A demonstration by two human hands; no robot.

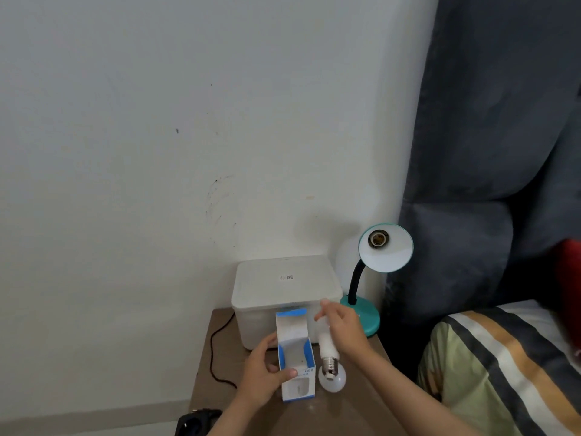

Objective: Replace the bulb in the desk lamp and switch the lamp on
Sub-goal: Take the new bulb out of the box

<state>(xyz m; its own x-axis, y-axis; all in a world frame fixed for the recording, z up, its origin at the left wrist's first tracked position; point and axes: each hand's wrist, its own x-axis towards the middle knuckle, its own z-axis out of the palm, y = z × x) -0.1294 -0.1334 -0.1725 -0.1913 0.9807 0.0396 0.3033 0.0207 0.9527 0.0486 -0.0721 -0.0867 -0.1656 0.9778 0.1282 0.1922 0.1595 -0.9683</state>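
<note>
The teal desk lamp (pixel 386 253) stands at the back right of the brown bedside table (pixel 345 413), its shade tilted towards me and its socket (pixel 378 239) empty. My left hand (pixel 262 377) grips an upright blue-and-white bulb box (pixel 297 363) whose top flap is open. Just right of the box, my right hand (pixel 341 325) holds a white bulb (pixel 327 344) with its metal screw base pointing down. Under that base a second white bulb (pixel 333 382) lies on the table; whether the two touch I cannot tell.
A white lidded plastic box (pixel 286 287) sits against the wall behind the bulb box. A black cord (pixel 217 350) runs down the table's left side to a black power strip (pixel 196 421). A bed with a striped blanket (pixel 509 366) and a dark curtain (pixel 490 121) are on the right.
</note>
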